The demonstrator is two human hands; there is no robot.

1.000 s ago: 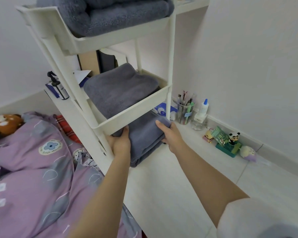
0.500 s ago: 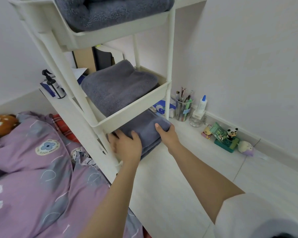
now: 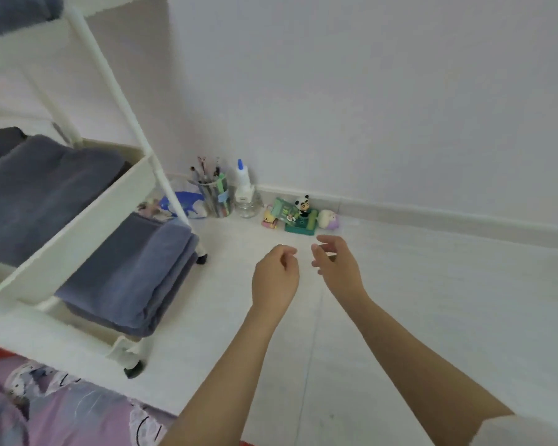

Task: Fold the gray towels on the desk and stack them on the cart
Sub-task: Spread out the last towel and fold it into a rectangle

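Head view, left hand: the left hand (image 3: 275, 278) hovers over the white counter (image 3: 400, 317), well clear of the cart; its fingers (image 3: 285, 252) are loosely curled and hold nothing.
Head view, right hand: the right hand (image 3: 335, 268) hangs just beside the left one, fingers relaxed and partly spread, empty.
Head view, cart: the white plastic tiered cart (image 3: 74, 239) stands on the counter at the left, on small dark wheels.
Head view, towels: a folded gray terry towel (image 3: 132, 275) lies on the bottom tier, its edge sticking out past the frame; another folded gray towel (image 3: 42, 194) fills the middle tray; a third gray towel (image 3: 16, 11) shows at the top tier.
Head view, wall side: a clear cup of pens (image 3: 215, 197), a white glue bottle with a blue tip (image 3: 243, 180) and a small panda figurine (image 3: 302, 206) sit near the wall.
Head view, foreground: purple patterned bedding (image 3: 45, 410) lies at the lower left.
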